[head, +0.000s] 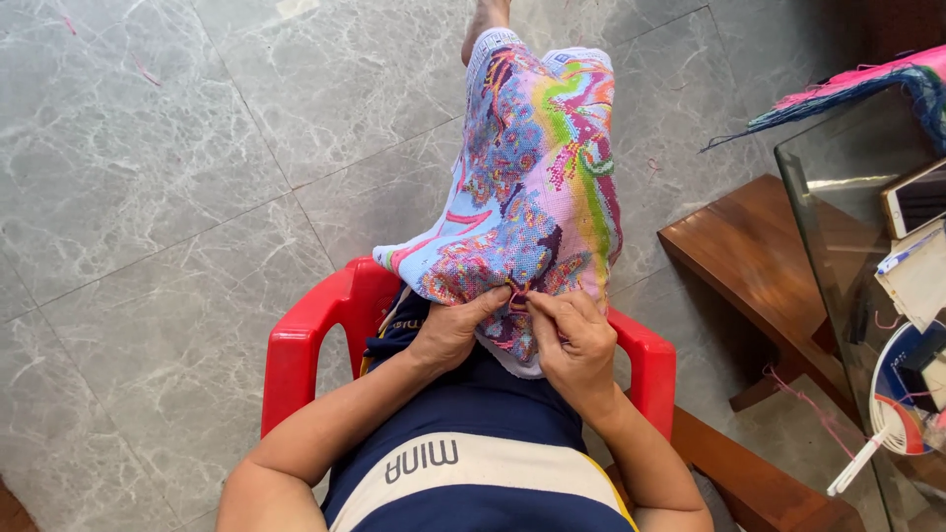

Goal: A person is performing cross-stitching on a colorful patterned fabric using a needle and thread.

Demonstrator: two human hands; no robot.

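A large, colourful cross-stitch cloth [537,177] lies draped over my lap and legs, patterned in blue, pink, green and yellow. My left hand [453,330] grips the near edge of the cloth, fingers curled into the fabric. My right hand [572,340] pinches the cloth right beside it, fingertips together at the stitching; any needle there is too small to see. I sit in a red plastic armchair [315,335], and my bare foot [485,18] shows past the cloth's far end.
A glass-topped wooden table [838,197] stands at the right, bearing a phone [916,197], a notebook [916,281], a round hand fan [902,394] and bundles of coloured thread [857,84]. Grey marble floor tiles [148,197] spread to the left.
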